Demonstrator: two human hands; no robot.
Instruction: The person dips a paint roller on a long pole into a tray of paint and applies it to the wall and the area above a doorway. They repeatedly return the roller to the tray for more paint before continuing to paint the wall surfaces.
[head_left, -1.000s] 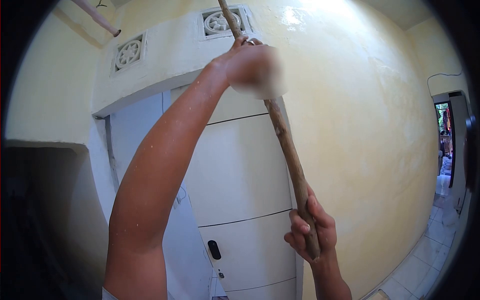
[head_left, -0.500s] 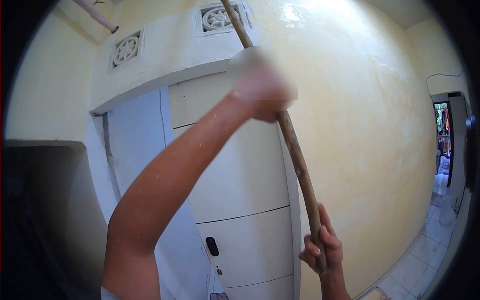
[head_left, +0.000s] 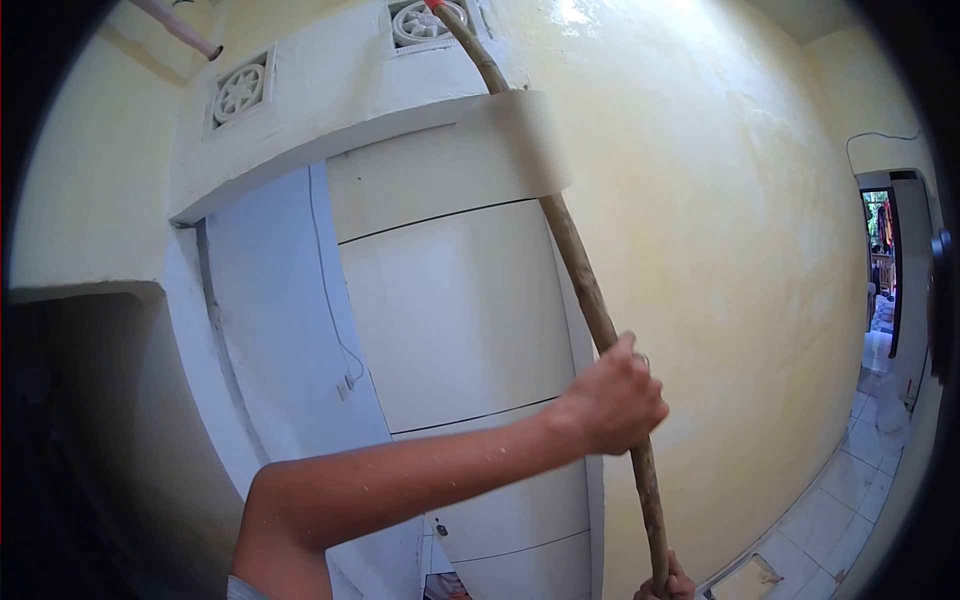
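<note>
A long, slightly crooked wooden pole (head_left: 588, 285) slants up across the view, with a bit of red (head_left: 433, 4) at its top, cut off by the upper frame edge. My left hand (head_left: 618, 397), its arm reaching in from the lower left, is wrapped round the pole's lower half. Below it, at the bottom edge, my right hand (head_left: 672, 583) grips the pole's lower part and is only partly in view. A smeared patch hides a stretch of the pole near the door top. Behind the pole stands a white door (head_left: 460, 330).
Pale yellow wall (head_left: 740, 300) fills the right side. Above the doorway are two star-patterned vents (head_left: 240, 93). A pipe (head_left: 180, 28) juts in at upper left. On the left is a dark opening (head_left: 80, 400); a tiled passage (head_left: 825, 520) runs off to the right.
My left hand has come down the pole from near the door top to its lower half. The pole and my right hand sit lower, and the red top has come into view.
</note>
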